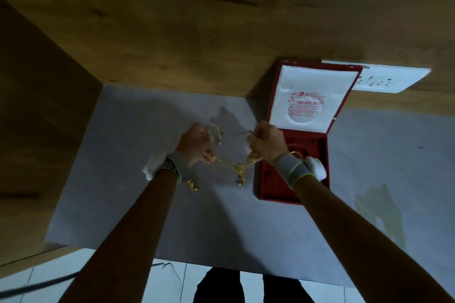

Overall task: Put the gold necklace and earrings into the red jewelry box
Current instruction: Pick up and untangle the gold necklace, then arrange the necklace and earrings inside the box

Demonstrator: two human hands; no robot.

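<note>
Forearms reach in from the bottom edge, each wrist wrapped in a grey band with a white pad on its outer side. Fingers of the left hand (194, 145) curl shut around one end of the necklace (237, 167); fingers of the right hand (267, 142) close in a fist around the other end. Between the hands the gold chain sags in a shallow loop, its pendant hanging lowest, above the grey mat (147, 155). Thin cord ends trail up from both fists. One earring (192, 186) lies on the mat just beside the left wrist. Just right of the right hand sits the red box (268, 187), open, its white-lined lid (312, 96) tilted back against the wooden wall (197, 32). The right wrist covers part of the box's red tray; a small gold ring-shaped piece (296, 154) shows there beside the wristband. Behind the lid, a white switch plate (391, 80) is on the wall. Blur hides finer detail
</note>
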